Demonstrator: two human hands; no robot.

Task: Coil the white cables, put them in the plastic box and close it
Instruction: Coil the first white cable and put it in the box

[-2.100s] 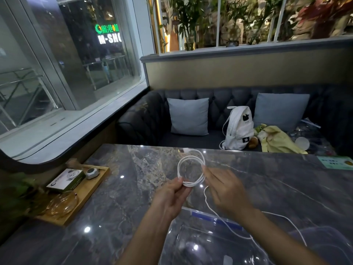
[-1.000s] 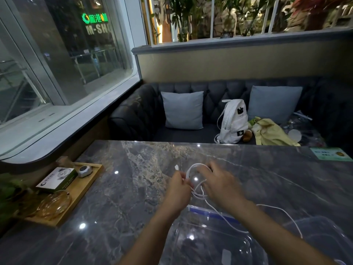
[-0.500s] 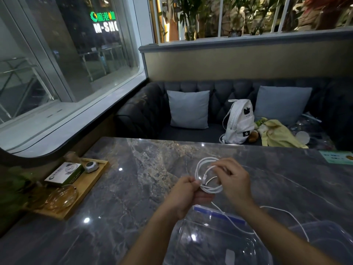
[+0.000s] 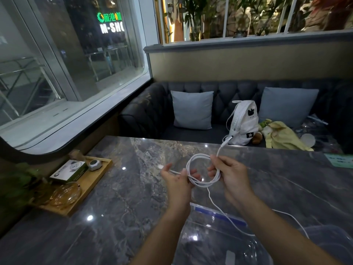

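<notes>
A white cable (image 4: 198, 158) is wound into a small loop held in the air above the grey marble table (image 4: 133, 188). My left hand (image 4: 176, 180) pinches the loop's left side, and one plug end sticks out past its fingers to the left. My right hand (image 4: 231, 175) grips the loop's right side; another plug end stands up above it. A loose white strand (image 4: 219, 209) hangs from the loop down over the clear plastic box (image 4: 215, 240), which sits open under my forearms. Its clear lid (image 4: 328, 236) lies to the right.
A wooden tray (image 4: 95, 180) at the table's left edge holds a small box, a glass dish and a small round device. Behind the table is a dark sofa with two grey cushions, a white backpack (image 4: 242, 123) and a yellow cloth. A green card lies at the far right.
The loop has been turned and spread between my two hands. One plug end now sticks out to the left and the other points up past my right hand.
</notes>
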